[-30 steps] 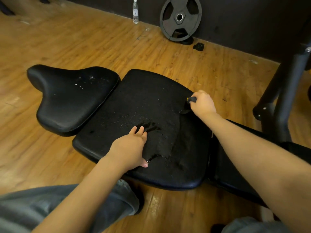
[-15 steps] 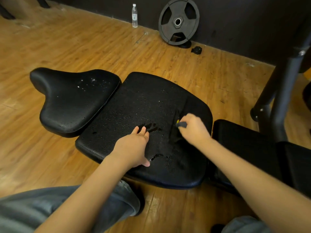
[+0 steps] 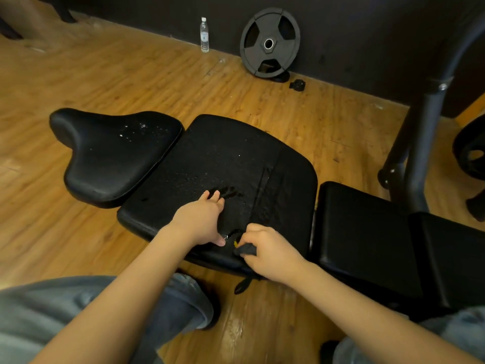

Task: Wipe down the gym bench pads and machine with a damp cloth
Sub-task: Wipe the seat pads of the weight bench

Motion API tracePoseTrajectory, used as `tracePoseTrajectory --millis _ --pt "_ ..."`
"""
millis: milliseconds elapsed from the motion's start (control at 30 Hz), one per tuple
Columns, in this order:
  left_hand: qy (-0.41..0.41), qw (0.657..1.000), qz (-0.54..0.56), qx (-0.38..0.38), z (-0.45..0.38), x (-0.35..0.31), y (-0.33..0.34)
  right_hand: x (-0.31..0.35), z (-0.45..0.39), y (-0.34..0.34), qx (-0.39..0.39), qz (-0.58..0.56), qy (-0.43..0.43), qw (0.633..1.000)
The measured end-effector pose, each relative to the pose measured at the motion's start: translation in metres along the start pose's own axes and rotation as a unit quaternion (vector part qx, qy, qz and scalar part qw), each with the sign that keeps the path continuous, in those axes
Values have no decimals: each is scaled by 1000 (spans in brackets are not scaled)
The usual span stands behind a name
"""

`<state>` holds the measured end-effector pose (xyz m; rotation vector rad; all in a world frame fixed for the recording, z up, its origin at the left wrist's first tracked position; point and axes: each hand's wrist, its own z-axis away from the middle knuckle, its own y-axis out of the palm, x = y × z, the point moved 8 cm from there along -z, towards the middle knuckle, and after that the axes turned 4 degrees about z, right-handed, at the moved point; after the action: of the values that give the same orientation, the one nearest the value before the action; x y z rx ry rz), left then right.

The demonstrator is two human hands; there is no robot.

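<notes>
- So far, in the head view, the work looks only partly done: the wide black textured centre bench pad (image 3: 223, 164) in the middle of the frame carries water droplets over most of its left part, while a smoother, wiped-looking strip runs down its right side.
- The right hand (image 3: 270, 248), at the near edge of that pad in the lower centre, has its fingers curled round a small dark damp cloth (image 3: 245, 250) with a speck of yellow showing beside it; the cloth sits pressed on the pad's front lip.
- The left hand (image 3: 203, 222) lies flat on the same pad just to the left, fingers straight and spread, holding nothing and seemingly bracing.
- The black saddle-shaped seat pad (image 3: 112, 156) at the centre left shows beads of water on top and, by my judgement, is not yet wiped.
- The two smooth black rectangular pads (image 3: 367, 237) at the right of the frame look dry; whether they have been cleaned I cannot tell.
- The dark metal machine frame (image 3: 420, 158) at the upper right shows no sign of wiping, so it probably remains to be done.
- A round black weight plate (image 3: 270, 46) and a clear plastic water bottle (image 3: 204, 35) stand against the dark wall at the top.
</notes>
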<state>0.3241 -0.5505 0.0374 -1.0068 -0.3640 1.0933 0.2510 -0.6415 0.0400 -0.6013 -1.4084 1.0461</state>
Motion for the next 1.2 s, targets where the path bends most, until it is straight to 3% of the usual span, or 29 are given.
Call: tracePoseTrajectory --millis 267,600,900,1100,1200 --pt "7 1000 21 -14 1 5 3 -17 -17 -17 -30 12 6 999" --pt "10 1000 12 -19 -6 3 4 -118 -103 -95 -127 9 184 975" --pt "13 999 21 -22 -10 5 10 -161 -151 -134 -191 5 276 942" --pt "8 999 29 -28 -14 6 9 -165 -157 -140 -226 12 271 936" --pt "7 999 24 -28 -16 6 10 -157 -150 -134 -208 5 261 942"
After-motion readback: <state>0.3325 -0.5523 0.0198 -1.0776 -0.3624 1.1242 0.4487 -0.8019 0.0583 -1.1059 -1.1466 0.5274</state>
